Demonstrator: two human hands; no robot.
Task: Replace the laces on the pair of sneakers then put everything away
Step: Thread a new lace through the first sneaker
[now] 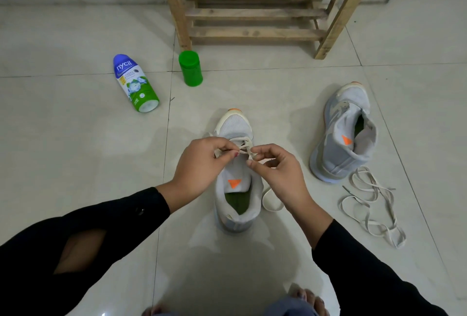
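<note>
Near sneaker (233,126): grey, standing on the tiled floor (75,138) straight in front of the person, toe pointing away, under both hands.
Lace (246,147): beige, crossed over the front of that shoe — a loop of it trails onto the floor at the shoe's right side.
Left grip (199,166): thumb and forefinger pinch one strand of the lace above the tongue.
Right grip (280,174): fingers curled, thumb and fingertips pinching another strand, close to the left one.
Second sneaker (341,143): off to the right, well apart, toe away, mouth gaping.
Loose lace (371,204): beige, tangled on the floor just beside that shoe's heel.
Bottle (135,83): blue, white and green, lying on its side to the left.
Green jar (190,69): upright — near the foot of a wooden frame (252,15).
</note>
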